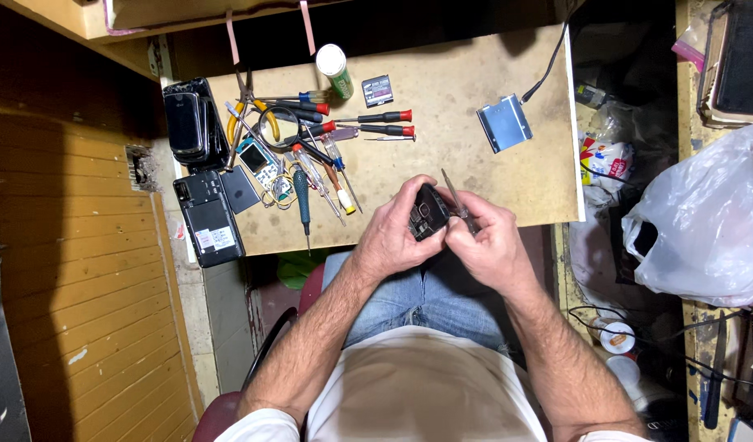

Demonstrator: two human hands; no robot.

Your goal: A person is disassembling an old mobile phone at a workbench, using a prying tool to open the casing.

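My left hand grips a small dark mobile phone with its inner parts showing, held just above the near edge of the wooden worktop. My right hand presses against the phone's right side and holds thin metal tweezers whose tips point up and away from me. Both hands touch each other around the phone, over my lap.
Several screwdrivers, pliers, a magnifier and phone parts lie at the worktop's left. Dark opened phones rest at its left edge. A grey metal plate lies right, a white-capped bottle at the back, a plastic bag far right.
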